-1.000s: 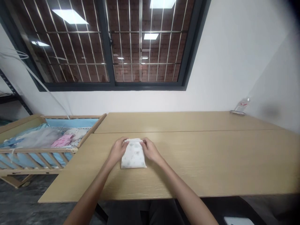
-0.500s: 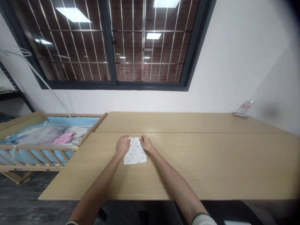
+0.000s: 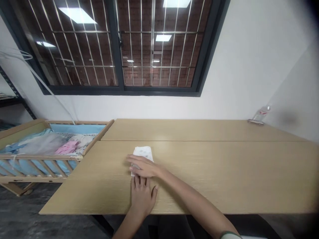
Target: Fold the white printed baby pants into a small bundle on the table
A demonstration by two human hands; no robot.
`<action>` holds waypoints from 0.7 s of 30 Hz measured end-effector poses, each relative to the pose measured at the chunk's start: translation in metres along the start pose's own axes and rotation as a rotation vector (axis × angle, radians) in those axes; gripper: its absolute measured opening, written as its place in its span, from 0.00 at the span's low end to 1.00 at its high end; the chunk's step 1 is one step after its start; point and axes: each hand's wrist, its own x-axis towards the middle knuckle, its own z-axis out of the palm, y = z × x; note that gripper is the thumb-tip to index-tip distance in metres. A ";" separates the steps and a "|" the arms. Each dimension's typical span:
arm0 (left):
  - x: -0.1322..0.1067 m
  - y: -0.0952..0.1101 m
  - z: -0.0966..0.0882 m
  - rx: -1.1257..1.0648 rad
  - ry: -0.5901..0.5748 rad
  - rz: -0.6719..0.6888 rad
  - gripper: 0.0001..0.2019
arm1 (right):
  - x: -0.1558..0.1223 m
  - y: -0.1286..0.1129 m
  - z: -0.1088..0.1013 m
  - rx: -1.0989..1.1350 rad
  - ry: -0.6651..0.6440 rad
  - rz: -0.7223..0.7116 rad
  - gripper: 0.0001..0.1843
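Observation:
A small folded white cloth (image 3: pixel 143 151) with a faint print lies flat on the wooden table (image 3: pixel 211 176), left of the middle. Across its lower half stretches my right hand (image 3: pixel 143 166), palm down with fingers apart, covering much of the print; the fingertips are slightly blurred. My left hand (image 3: pixel 142 196) rests spread on the tabletop just below, its fingertips at the cloth's near edge. The right hand partly covers those fingertips, so whether they touch the cloth I cannot tell.
At the left stands a wooden crib (image 3: pixel 74 157) with a blue lining, holding a pink cloth (image 3: pixel 67 147) and other bedding. A clear plastic bottle (image 3: pixel 261 113) leans near the wall at the table's far right corner. A barred window (image 3: pixel 119 49) is above.
Both hands have let go of the cloth's far corners. My left hand has come back to the near edge, and my right hand has moved left across the cloth, opening flat.

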 end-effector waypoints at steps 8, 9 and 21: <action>-0.003 -0.004 -0.003 -0.021 0.046 -0.006 0.27 | -0.011 0.017 0.026 0.089 -0.224 0.106 0.29; -0.003 -0.003 -0.003 -0.026 0.048 -0.013 0.26 | -0.011 0.024 0.025 0.074 -0.225 0.137 0.29; -0.001 -0.007 0.006 -0.066 0.025 -0.034 0.30 | 0.007 0.098 0.004 -0.190 -0.129 0.236 0.30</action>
